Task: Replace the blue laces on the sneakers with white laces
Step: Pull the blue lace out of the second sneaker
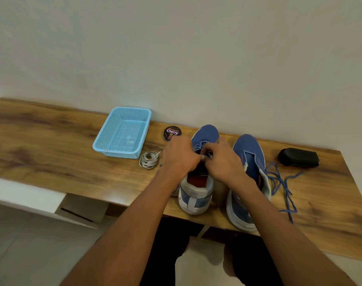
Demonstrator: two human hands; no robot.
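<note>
— What's on the bench (pixel 52 141)?
— A basket (pixel 122 132) at the left by the wall, a coil of laces (pixel 148 159) just before it, a tin (pixel 172 133) to its right.
— And the shoes?
— Two sneakers side by side, the left one (pixel 196 188) and the right one (pixel 248 182), loose lace (pixel 285 188) and a brush (pixel 298 157) further right.
</note>
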